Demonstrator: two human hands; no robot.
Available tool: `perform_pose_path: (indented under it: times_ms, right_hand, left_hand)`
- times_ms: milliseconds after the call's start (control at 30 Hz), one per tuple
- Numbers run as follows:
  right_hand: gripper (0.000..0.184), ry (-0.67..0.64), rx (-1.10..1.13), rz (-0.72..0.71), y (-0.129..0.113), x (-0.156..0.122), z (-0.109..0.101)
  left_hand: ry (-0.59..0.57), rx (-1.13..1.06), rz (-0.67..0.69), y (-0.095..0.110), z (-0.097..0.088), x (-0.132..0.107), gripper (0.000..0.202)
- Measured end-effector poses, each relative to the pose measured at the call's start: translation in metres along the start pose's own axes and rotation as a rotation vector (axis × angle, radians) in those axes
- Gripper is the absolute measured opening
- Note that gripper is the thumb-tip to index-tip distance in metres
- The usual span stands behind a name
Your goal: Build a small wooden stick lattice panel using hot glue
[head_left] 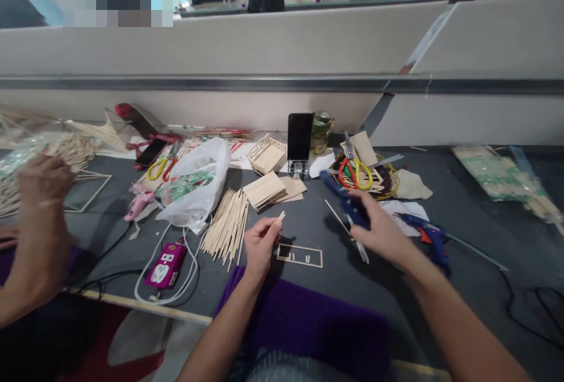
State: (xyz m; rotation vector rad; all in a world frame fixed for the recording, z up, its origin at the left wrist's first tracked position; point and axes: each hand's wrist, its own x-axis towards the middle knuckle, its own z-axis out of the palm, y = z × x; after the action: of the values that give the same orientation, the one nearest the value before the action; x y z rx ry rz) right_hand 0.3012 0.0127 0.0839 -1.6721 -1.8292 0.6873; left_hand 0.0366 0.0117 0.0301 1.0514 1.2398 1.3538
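Left hand: the fingertips of the left hand (261,244) are pinched together on a short stick piece (281,216), which pokes up beyond the thumb and index finger.
Right hand: the right hand (369,226) is closed around a blue-handled tool (346,194), blurred, its metal end pointing near; the exact kind cannot be told.
Frame: a small rectangular wooden frame (300,247) lies flat on the table (476,226), just to the right of the left hand and left of the right hand, touched by neither.
Inside the frame: tiny stick pieces (307,259) stand or lie within its outline; which, cannot be told.
Loose sticks: a spread bundle of thin sticks (225,226) lies just left of the left hand.
Far side: a stack of flat wooden pieces (264,190), a little railed wooden box (267,156) and a phone (300,137) on a stand.
Right side: a blue glue gun (425,232) rests near the right hand; red-and-yellow scissors (363,173) lie farther off.
Left side: a white plastic bag (218,161), a magenta power strip (166,264) and, well apart, a co-worker's hand (46,176).
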Motion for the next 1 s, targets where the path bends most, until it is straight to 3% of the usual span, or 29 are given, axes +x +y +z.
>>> perform_pose_path:
  times_ms: [100,200,467,767,1000]
  right_hand:
    - [0.060,-0.060,0.074,-0.046,-0.033,-0.036,0.032]
    - [0.057,-0.044,0.039,-0.087,-0.053,-0.052,0.052]
    - [0.054,0.048,-0.049,-0.179,-0.061,-0.062,0.064]
    - [0.056,0.057,-0.034,-0.172,-0.062,-0.067,0.066]
    - [0.056,0.051,-0.007,-0.135,-0.060,-0.068,0.068]
  left_hand:
    - [-0.021,0.091,0.153,0.005,0.000,-0.003,0.019]
    - [-0.043,0.182,0.324,0.013,0.000,-0.008,0.015]
    - [-0.060,0.378,0.635,0.025,-0.005,-0.018,0.011]
    - [-0.070,0.489,0.767,0.023,-0.010,-0.021,0.014]
    - [-0.101,0.492,0.696,0.022,-0.007,-0.021,0.013]
